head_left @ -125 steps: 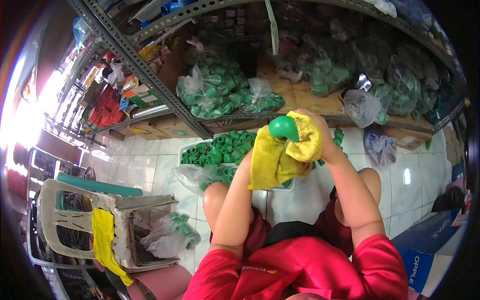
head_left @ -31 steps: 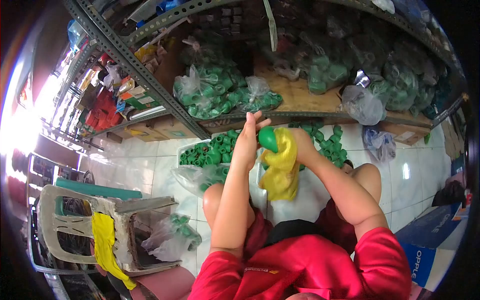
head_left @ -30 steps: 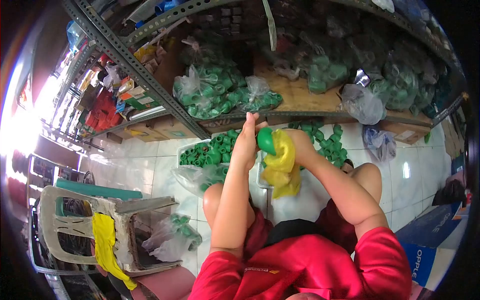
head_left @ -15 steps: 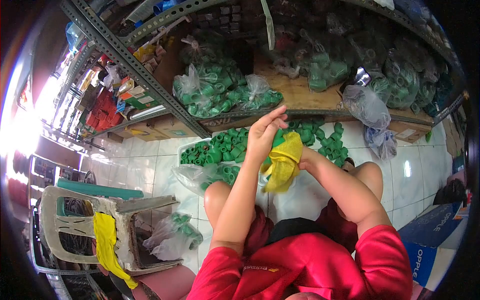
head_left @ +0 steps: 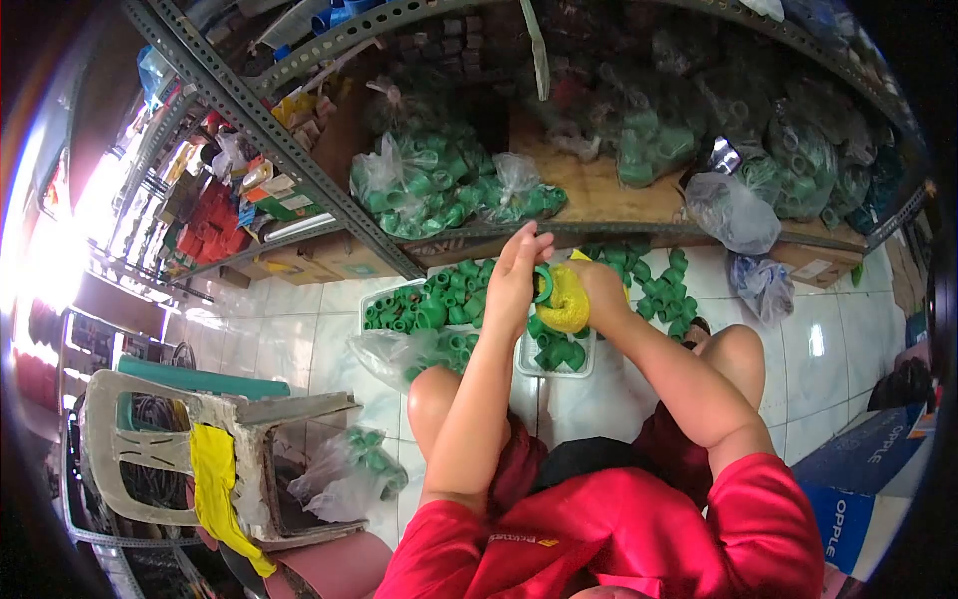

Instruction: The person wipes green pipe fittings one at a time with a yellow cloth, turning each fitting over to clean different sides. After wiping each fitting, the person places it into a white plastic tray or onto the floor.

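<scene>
While your left hand (head_left: 514, 285) pinches the green pipe fitting (head_left: 543, 285), your right hand (head_left: 597, 290) — at its 3 o'clock — grips the bunched yellow cloth (head_left: 565, 304) wiping it; rotate next.

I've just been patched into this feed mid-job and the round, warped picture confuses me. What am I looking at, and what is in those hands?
There is no machine here. A camera worn on a person's head looks down at their own bare arms; the lens bends the edges. The left hand holds a green pipe fitting, fingers partly straight. The right hand presses a bunched yellow cloth against it. Below, on the white tiled floor, sits a tray of more green fittings. Bagged fittings fill the metal shelf ahead.
</scene>
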Available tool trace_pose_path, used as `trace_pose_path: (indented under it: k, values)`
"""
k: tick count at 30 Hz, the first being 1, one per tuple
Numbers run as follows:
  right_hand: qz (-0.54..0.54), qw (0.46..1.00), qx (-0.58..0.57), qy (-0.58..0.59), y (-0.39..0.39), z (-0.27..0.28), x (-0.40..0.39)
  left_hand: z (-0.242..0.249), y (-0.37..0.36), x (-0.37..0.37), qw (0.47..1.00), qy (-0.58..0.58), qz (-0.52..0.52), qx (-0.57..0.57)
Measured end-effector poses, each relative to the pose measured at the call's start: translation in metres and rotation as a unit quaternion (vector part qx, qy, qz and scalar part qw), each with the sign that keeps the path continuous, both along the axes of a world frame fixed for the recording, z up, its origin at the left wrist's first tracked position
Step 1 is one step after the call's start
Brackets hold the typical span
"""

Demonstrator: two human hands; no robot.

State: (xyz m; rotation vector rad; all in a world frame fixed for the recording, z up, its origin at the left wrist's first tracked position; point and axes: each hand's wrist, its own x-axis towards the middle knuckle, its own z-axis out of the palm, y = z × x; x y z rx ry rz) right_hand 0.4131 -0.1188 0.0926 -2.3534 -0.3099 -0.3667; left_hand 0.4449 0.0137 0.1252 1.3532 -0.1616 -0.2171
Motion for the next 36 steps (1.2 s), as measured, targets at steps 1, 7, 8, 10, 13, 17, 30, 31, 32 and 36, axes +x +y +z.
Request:
trace_pose_path:
  k: [1, 7, 8, 10, 13, 17, 30, 31, 32, 36]
  values:
    - [0.001, 1.000, 0.022, -0.008, -0.001, 0.002, 0.001, 0.010, -0.002, -0.003, 1.000, -0.006, -0.019, 0.004]
    - [0.157, 0.665, 0.662, 0.308, -0.007, -0.037, 0.017, 0.005, -0.005, 0.007, 0.978, -0.113, -0.110, -0.134]
    - [0.157, 0.665, 0.662, 0.308, -0.010, -0.040, 0.019, 0.002, -0.005, 0.008, 0.972, -0.124, -0.119, -0.159]
    - [0.173, 0.609, 0.674, 0.380, -0.012, -0.030, 0.019, -0.002, -0.007, 0.010, 0.978, -0.102, -0.100, -0.154]
    - [0.103, 0.788, 0.533, 0.291, -0.010, -0.003, 0.015, -0.008, -0.003, 0.014, 0.991, -0.024, -0.081, -0.103]
    - [0.081, 0.926, 0.303, 0.212, -0.024, 0.021, 0.019, 0.017, 0.017, 0.002, 0.992, 0.013, -0.071, 0.107]
    - [0.092, 0.857, 0.452, 0.228, -0.060, 0.016, 0.029, 0.012, 0.012, 0.010, 0.996, -0.021, 0.073, 0.039]
    - [0.097, 0.777, 0.591, 0.194, -0.063, 0.017, 0.030, 0.011, 0.019, 0.016, 0.996, 0.037, 0.070, -0.048]
    - [0.078, 0.794, 0.573, 0.188, -0.071, 0.020, 0.028, 0.010, 0.027, 0.020, 0.984, 0.094, 0.067, -0.135]
    - [0.093, 0.688, 0.698, 0.172, -0.080, 0.026, 0.030, 0.020, 0.026, 0.013, 0.937, 0.174, -0.071, -0.294]
